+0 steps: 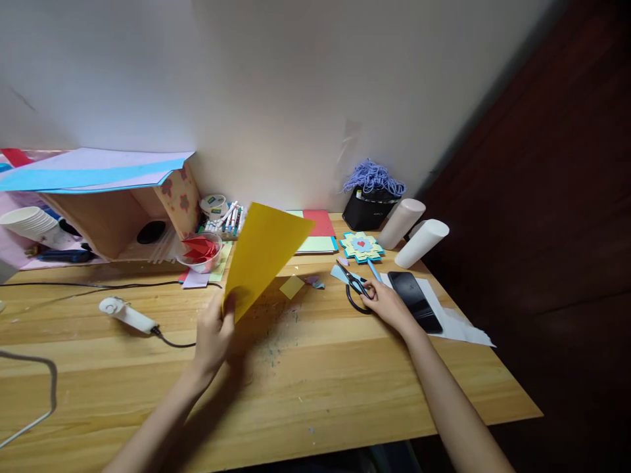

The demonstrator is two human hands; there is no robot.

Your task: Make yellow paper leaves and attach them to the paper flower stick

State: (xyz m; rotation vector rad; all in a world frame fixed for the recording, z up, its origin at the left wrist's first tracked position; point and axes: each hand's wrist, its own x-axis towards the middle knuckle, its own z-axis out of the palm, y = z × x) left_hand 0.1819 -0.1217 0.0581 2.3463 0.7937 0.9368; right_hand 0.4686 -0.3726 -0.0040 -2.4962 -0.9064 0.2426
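Observation:
My left hand (214, 332) pinches the lower left corner of a yellow sheet of paper (269, 246), raised and tilted above the table. Over on the right, my right hand (387, 303) has its fingers closed on the handle of dark scissors (353, 280), whose blades point away to the left. A black loop (355, 303) lies by the scissors; I cannot tell whether it belongs to them. Light blue paper (339, 273) is beneath the blades. Just past my right hand stands a layered paper flower (361, 246) with a red heart and a blue stem.
A black phone (415, 301) lies on white tissue beside my right forearm. White rolls (422, 243) and a black holder with purple yarn (372, 203) are behind. Leftward are a white corded glue gun (127, 315), a bowl of red paper (201, 253), markers (231, 220) and a cardboard box (113, 217).

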